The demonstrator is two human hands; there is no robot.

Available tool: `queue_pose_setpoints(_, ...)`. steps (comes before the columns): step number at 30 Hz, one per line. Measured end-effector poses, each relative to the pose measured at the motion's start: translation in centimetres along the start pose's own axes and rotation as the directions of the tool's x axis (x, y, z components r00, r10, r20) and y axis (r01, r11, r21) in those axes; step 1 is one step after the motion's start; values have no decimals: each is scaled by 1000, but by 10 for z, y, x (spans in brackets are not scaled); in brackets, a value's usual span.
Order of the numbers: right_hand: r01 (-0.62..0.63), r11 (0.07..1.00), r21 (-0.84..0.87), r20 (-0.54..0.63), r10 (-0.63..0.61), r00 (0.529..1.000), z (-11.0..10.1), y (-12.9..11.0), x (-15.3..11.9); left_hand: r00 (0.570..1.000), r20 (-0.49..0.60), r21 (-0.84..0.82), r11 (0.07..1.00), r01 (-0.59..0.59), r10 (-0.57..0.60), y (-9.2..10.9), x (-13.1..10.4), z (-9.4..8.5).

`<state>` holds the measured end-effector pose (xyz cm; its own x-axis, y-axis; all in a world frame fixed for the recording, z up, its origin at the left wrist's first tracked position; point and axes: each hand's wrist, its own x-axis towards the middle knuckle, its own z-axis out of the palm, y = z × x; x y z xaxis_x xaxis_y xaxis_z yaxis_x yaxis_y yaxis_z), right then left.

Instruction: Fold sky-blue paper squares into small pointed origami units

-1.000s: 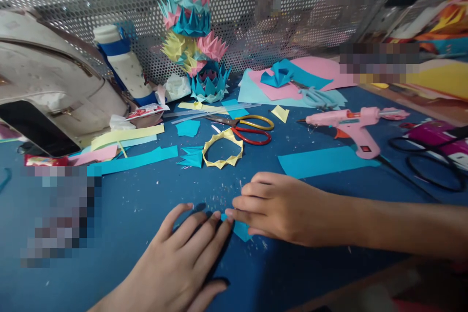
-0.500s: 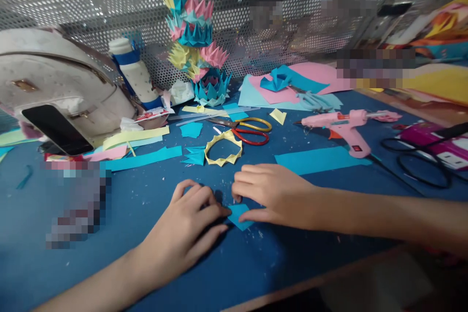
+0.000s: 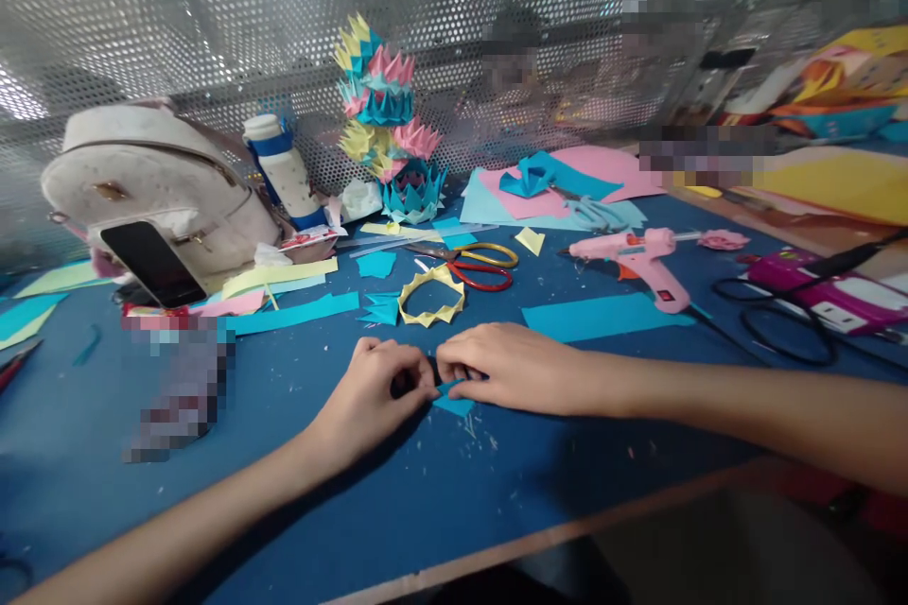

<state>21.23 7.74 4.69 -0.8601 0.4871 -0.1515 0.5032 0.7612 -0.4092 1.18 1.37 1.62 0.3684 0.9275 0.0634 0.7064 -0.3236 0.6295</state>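
Pinching a small blue paper piece (image 3: 452,400) from both sides, the left hand (image 3: 375,389) and right hand (image 3: 507,367) meet at the middle of the blue table (image 3: 298,482). The left hand's fingers are curled in, fingertips closed on the left edge of the piece. The right hand's fingers are together and bent down onto its right edge. The piece lies low on the table surface, its front corner showing below the fingertips; fold state cannot be told.

Just behind the hands: 1 yellow paper ring (image 3: 431,295) with a zigzag edge, and 1 blue folded piece (image 3: 379,308) touching its left side. Behind those, scissors (image 3: 477,263) with red and yellow handles. A long blue paper strip (image 3: 602,315) lies right of the ring, near the right wrist. A pink glue gun (image 3: 635,257) rests beyond that strip. Stacked paper tower (image 3: 387,128) in blue, pink and yellow stands at the rear against the perforated metal screen (image 3: 177,9). A white bag (image 3: 152,180) sits rear left with a dark phone (image 3: 152,263) leaning on it. White bottle (image 3: 282,172) between the bag and the tower.
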Motion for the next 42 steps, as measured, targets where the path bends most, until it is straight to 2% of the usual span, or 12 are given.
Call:
queue_pose_setpoints(6,4,1000,0,-79,-4,997,-4,3,3,995,-76,-51,997,58,-62,-3,0,0)
queue_pose_setpoints(10,-56,991,124,-112,70,991,-8,5,3,989,-115,-116,990,78,-91,-2,-1,0)
queue_pose_setpoints(14,-11,963,270,-143,51,988,-9,10,3,981,-170,-136,988,69,-92,-1,-5,2)
queue_pose_setpoints(20,12,959,284,-117,22,993,-8,13,4,984,-179,-67,998,1,-14,5,-11,4)
queue_pose_setpoints(24,135,954,269,-111,-109,988,-8,18,7,977,-154,26,990,-142,144,13,-20,4)
queue_pose_setpoints(27,210,936,283,-62,-201,978,-7,21,10,944,-106,117,947,-300,312,14,-26,5)
queue_pose_setpoints(30,225,928,296,-12,-232,973,-7,19,12,878,-71,247,861,-444,473,10,-28,7)
queue_pose_setpoints(34,180,931,317,-13,-185,983,-5,14,15,770,-27,415,708,-571,637,8,-28,9)
queue_pose_setpoints(36,140,937,320,-34,-137,990,-2,13,16,732,-16,462,654,-599,681,8,-30,10)
queue_pose_setpoints(39,82,947,311,-73,-62,995,6,14,13,712,10,505,611,-610,702,6,-35,10)
queue_pose_setpoints(42,40,949,313,-131,2,991,15,17,6,719,45,517,600,-610,693,2,-40,11)
